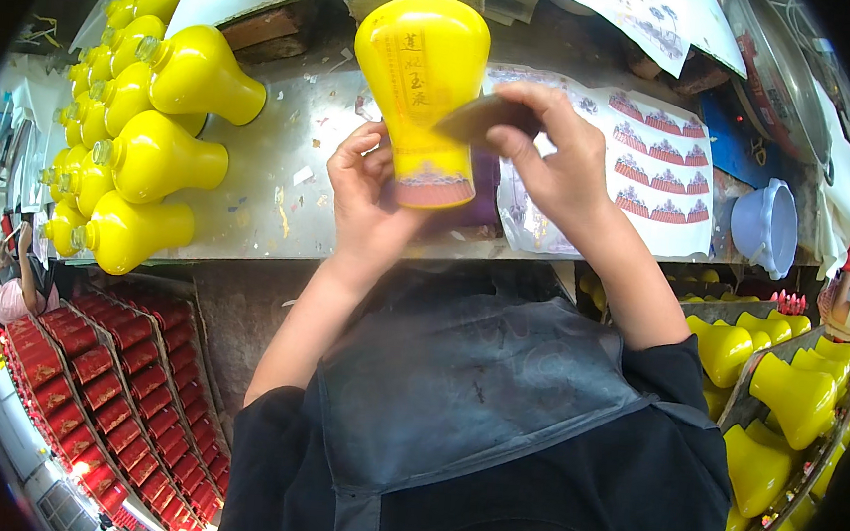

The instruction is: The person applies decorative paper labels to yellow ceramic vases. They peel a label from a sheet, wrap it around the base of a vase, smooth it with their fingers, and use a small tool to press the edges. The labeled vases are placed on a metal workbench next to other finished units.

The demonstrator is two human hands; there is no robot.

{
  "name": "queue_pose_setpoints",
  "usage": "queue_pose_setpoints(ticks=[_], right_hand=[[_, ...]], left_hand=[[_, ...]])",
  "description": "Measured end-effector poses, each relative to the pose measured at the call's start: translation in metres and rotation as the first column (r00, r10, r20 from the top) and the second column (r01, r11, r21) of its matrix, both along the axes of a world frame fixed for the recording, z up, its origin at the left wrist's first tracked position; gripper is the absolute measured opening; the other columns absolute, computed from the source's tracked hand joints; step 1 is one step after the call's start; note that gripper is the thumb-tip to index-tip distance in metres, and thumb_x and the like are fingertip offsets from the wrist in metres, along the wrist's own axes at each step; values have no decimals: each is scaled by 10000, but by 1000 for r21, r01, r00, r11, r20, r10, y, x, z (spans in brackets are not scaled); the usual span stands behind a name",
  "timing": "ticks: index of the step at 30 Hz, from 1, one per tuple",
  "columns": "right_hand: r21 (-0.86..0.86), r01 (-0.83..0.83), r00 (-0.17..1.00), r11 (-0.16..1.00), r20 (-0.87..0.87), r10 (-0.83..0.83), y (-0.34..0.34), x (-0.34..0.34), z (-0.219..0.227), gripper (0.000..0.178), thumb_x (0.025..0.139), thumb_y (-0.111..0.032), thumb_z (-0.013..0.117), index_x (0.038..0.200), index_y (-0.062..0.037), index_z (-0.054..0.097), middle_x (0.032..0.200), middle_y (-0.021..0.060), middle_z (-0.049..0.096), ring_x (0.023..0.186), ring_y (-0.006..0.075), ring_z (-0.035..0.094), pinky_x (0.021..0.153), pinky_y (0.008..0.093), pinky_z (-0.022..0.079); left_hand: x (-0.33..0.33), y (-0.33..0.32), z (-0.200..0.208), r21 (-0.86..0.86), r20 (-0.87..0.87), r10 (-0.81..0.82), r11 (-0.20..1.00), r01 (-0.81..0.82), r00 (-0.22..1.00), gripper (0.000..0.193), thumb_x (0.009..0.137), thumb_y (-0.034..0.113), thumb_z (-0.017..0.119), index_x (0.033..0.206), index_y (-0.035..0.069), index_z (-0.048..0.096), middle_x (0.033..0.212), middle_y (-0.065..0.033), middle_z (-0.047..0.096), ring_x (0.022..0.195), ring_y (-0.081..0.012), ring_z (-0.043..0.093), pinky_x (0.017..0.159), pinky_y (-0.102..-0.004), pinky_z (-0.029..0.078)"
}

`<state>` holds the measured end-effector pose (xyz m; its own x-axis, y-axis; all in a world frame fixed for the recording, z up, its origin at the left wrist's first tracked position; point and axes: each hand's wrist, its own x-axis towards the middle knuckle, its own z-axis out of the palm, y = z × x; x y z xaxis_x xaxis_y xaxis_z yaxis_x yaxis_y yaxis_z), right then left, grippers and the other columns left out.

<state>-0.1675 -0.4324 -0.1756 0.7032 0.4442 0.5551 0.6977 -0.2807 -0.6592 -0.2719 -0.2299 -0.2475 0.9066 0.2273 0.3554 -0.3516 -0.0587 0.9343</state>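
A glossy yellow bottle (pixel 422 56) stands tilted in front of me, its neck end against a block at the far side of the bench. Dark lettering runs down its body, and a pink and purple patterned band circles its base. My left hand (pixel 366 186) is at the bottle's lower left side, fingers curled against it. In my right hand (pixel 560 141) is a dark, flat, rounded scraper (pixel 486 121), gripped between thumb and fingers. Its edge meets or nearly meets the bottle's lower right side. A decal sheet (pixel 658 164) with rows of curved patterned bands lies to the right.
Several yellow bottles (pixel 159 160) lie stacked on the bench's left. A pale blue bucket (pixel 764 227) stands at the right edge. Racks of yellow bottles (pixel 794 394) are below right, red items in racks (pixel 126 382) below left. Another person (pixel 18 293) is at the far left.
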Motion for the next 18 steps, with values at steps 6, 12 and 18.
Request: queue_pose_setpoints(ticks=[6,12,18], right_hand=[[148,-93,996,985,10,92,5,-6,10,380,882,67,774,1232,9,636,1088,123,722,977,204,750,855,297,604],[43,83,994,996,64,-85,8,1,15,279,864,117,752,1087,-17,651,1119,132,739,1011,226,754,870,304,606],[-6,-235,969,972,73,235,-4,-23,6,314,779,188,733,987,-24,631,1132,170,743,1017,267,742,841,349,605]], left_hand=[[-3,7,9,-210,-41,-97,974,87,994,799,838,-21,837,1432,108,319,1503,-142,397,1270,-275,593,1041,-403,556],[-2,7,19,-251,-106,-112,964,83,988,768,797,-78,841,1371,90,359,1454,-144,427,1322,-283,575,1085,-411,531],[-3,5,17,48,-64,10,999,-7,998,766,815,-49,846,1416,82,390,1483,-127,441,1278,-273,603,1085,-411,516]])
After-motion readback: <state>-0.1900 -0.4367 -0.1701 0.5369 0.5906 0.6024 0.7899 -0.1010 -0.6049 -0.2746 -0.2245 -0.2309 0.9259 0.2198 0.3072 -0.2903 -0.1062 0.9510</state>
